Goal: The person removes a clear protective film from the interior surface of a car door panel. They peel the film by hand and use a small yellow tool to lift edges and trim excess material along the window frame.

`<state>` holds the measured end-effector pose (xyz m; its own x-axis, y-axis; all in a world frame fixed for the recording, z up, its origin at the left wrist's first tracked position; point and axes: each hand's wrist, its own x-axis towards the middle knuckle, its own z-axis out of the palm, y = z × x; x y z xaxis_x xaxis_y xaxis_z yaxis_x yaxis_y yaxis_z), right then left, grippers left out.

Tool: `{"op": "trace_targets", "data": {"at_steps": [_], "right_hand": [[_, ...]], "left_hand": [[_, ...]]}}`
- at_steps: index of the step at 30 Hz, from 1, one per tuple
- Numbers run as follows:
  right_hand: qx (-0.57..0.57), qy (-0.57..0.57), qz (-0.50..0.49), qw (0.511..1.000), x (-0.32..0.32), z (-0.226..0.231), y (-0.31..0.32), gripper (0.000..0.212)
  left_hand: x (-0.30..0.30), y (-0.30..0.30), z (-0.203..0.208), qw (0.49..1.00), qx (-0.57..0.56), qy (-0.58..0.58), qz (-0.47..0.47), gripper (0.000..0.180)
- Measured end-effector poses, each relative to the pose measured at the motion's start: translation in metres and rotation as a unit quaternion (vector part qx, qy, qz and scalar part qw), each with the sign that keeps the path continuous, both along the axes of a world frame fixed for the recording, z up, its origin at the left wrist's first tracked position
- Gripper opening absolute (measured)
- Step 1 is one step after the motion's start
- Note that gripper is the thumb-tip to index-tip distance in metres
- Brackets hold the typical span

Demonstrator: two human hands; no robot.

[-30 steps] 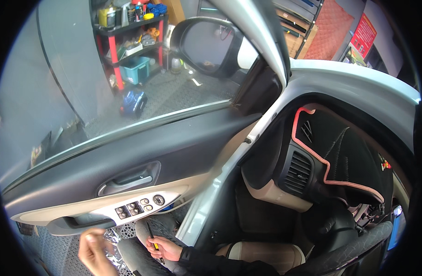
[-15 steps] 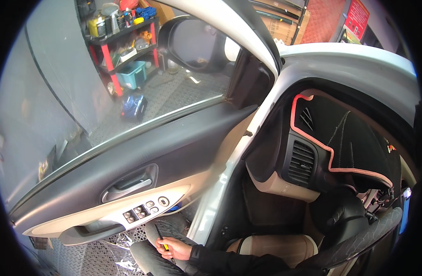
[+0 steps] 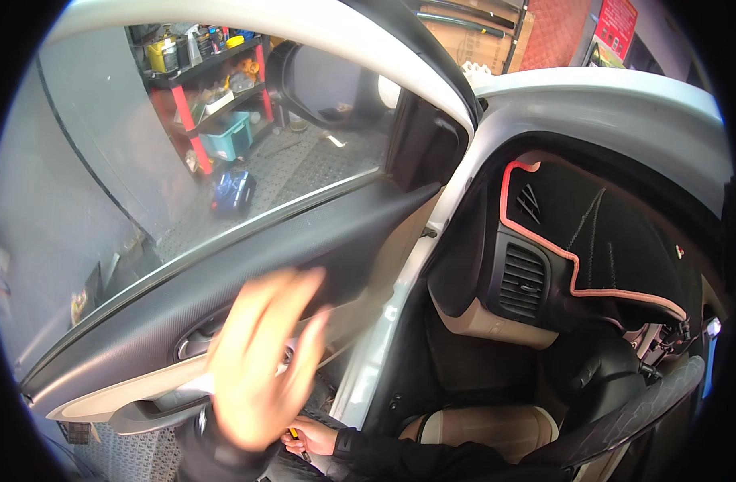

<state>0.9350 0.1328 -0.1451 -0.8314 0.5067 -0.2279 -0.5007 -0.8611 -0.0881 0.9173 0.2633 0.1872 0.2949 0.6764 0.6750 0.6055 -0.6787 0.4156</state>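
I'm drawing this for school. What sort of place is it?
Probably a car workshop: there's an open car door, and beyond it a red and black rack with bottles on top and a teal bin low down.

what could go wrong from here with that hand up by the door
The left hand, spread and blurred in front of the door, might knock the handle beside it.
The right hand holds a black and yellow tool low down; it could slip and drop, or jab something if its end is sharp, which I cannot tell.
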Motion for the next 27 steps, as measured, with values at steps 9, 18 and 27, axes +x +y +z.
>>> {"op": "trace_targets", "data": {"at_steps": [9,18,27], "right_hand": [[-0.038,-0.027,-0.001,0.999,0.0,0.004,0.0,0.025],[-0.019,-0.042,0.01,0.999,-0.002,0.007,0.0,0.028],[-0.017,-0.063,0.007,0.998,-0.005,0.002,-0.001,0.03]], "left_hand": [[0.099,0.112,0.002,0.984,0.114,0.131,0.03,0.017],[0.109,0.114,-0.006,0.967,0.175,0.17,0.066,0.013],[0.118,0.114,-0.012,0.976,0.132,0.158,0.076,0.016]]}}
